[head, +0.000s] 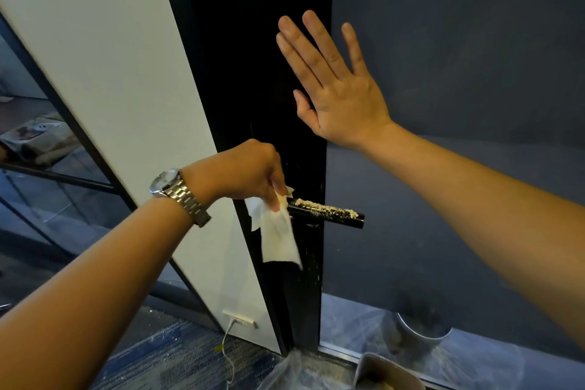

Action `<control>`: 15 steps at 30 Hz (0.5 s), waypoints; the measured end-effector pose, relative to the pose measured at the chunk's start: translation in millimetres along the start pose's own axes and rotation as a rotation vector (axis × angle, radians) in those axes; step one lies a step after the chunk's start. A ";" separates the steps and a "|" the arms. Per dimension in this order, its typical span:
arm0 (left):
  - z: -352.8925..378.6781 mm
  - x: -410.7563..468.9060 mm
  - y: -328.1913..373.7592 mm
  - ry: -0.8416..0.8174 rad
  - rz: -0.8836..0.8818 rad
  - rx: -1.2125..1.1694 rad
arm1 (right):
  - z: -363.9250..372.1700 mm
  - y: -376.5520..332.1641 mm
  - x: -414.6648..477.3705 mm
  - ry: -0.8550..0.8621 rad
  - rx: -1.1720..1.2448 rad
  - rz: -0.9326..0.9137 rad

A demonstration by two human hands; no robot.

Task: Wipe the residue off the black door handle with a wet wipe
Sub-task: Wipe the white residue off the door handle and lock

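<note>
At nine o'clock of the view stands a white wall panel [110,73], with a white socket plate [239,320] low on it, toward six o'clock. The left forearm comes in from seven o'clock and carries a silver metal wristwatch [177,193]. The left hand [250,171] is just below the centre. Its fingers are curled and narrow, and they pinch a white wet wipe [277,237] against the near end of the black cylindrical door handle [329,215]. The loose part of the wipe hangs down toward six o'clock.

The handle is fixed on the tall black door [253,57] and points from the left hand toward three o'clock, lying almost level. A line of pale crumbly residue [326,207] covers its upper side, from just beside the wipe to near the free end.

At one o'clock from the handle is the right hand [335,92]. Its fingers are straight and spread wide and hold nothing. The palm faces the edge of the door, where the door meets the dark blue wall [459,41]. I cannot tell how firmly it presses. At five o'clock, on the floor, the rim of a grey bin [389,367] shows.
</note>
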State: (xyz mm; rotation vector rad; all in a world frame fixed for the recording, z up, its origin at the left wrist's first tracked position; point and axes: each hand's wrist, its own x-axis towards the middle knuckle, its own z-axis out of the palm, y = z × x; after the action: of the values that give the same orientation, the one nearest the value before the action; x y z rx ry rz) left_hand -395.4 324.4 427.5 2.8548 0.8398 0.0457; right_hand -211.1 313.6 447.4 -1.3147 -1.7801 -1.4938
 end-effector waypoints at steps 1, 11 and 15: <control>2.6 2.3 3.6 0.006 0.005 0.005 | 0.0 -0.1 0.1 0.000 -0.002 -0.001; 3.5 -6.1 -6.8 0.183 -0.080 -0.183 | 0.4 0.5 -0.3 -0.002 0.010 0.003; 16.3 14.2 2.4 0.371 -0.174 -0.167 | -0.1 0.6 -0.6 -0.004 -0.005 -0.002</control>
State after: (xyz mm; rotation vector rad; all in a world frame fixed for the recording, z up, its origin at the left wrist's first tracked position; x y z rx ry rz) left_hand -380.9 327.6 411.6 2.6424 1.0895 0.6082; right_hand -210.4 313.3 447.2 -1.3195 -1.7811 -1.4992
